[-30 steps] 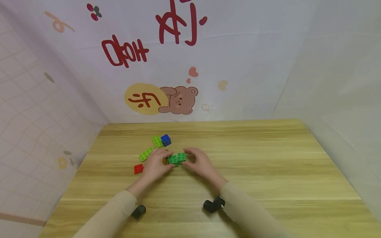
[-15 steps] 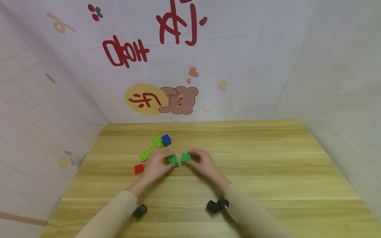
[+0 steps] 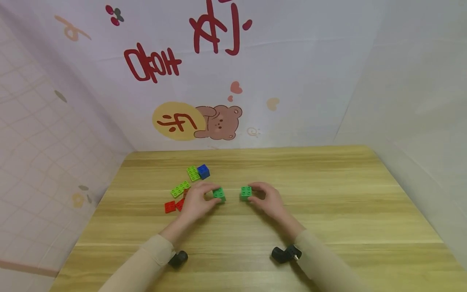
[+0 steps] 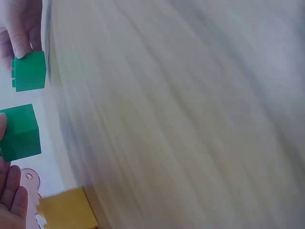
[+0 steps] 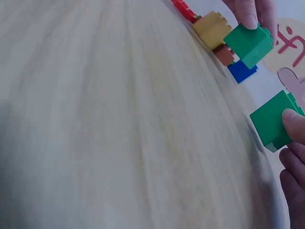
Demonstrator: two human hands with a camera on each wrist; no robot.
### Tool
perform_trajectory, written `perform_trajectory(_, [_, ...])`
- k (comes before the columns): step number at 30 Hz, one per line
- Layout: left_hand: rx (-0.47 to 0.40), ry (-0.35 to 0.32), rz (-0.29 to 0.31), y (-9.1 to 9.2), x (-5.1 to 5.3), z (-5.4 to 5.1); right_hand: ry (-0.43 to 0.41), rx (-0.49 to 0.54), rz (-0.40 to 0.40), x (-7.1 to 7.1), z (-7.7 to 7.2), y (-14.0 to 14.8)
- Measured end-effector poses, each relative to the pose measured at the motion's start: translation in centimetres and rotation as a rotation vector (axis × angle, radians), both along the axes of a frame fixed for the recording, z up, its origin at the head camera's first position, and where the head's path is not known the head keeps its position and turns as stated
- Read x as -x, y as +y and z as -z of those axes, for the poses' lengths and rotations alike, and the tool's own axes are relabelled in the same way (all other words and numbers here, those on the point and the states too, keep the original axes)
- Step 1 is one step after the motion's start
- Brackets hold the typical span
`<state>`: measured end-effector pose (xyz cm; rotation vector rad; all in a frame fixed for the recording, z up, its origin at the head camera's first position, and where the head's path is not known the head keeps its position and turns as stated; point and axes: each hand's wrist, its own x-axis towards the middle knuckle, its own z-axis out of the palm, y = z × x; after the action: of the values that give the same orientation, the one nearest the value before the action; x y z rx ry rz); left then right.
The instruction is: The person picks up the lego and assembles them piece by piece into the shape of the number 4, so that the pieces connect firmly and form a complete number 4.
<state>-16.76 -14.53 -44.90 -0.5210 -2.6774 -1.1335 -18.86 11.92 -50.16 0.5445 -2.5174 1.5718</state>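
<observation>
My left hand (image 3: 198,199) pinches a green toy brick (image 3: 219,194) between thumb and fingers. Facing it, my right hand (image 3: 268,199) pinches a second green brick (image 3: 246,193) of like size, studs up. A gap of bare table lies between the two bricks. The left wrist view has the left hand's brick (image 4: 20,132) in the foreground and the other brick (image 4: 31,71) beyond it. From the right wrist, the right hand's brick (image 5: 274,121) appears held by the thumb on one side. A yellow brick (image 4: 71,210) lies near the left hand, which hides it in the head view.
Left of the hands lie two light green pieces (image 3: 180,189), a blue brick (image 3: 203,171), a red piece (image 3: 170,207) and another red piece (image 3: 180,204) partly behind the left hand. A brown brick (image 5: 223,55) sits by the yellow one. A printed cloth (image 3: 292,101) backs the wooden table (image 3: 328,194).
The two green bricks, side by side a second ago, are now apart. My right hand has carried its brick rightward; my left hand has shifted slightly right with its own, uncovering red and brown pieces.
</observation>
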Motion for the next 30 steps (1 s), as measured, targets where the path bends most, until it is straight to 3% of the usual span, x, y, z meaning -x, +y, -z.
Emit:
perform_trajectory(11, [-0.068,-0.043,0.029,2.0,-0.3,-0.4,-0.018,0.017,0.008,-0.4,0.1,1.3])
perform_trajectory(22, [-0.105,-0.033,0.090,3.0,-0.2,-0.2,-0.030,-0.001,0.020,-0.5,0.2,1.6])
perform_trajectory(30, [-0.128,-0.069,0.096,3.7,0.0,-0.4,-0.023,-0.003,0.029,-0.5,0.6,1.9])
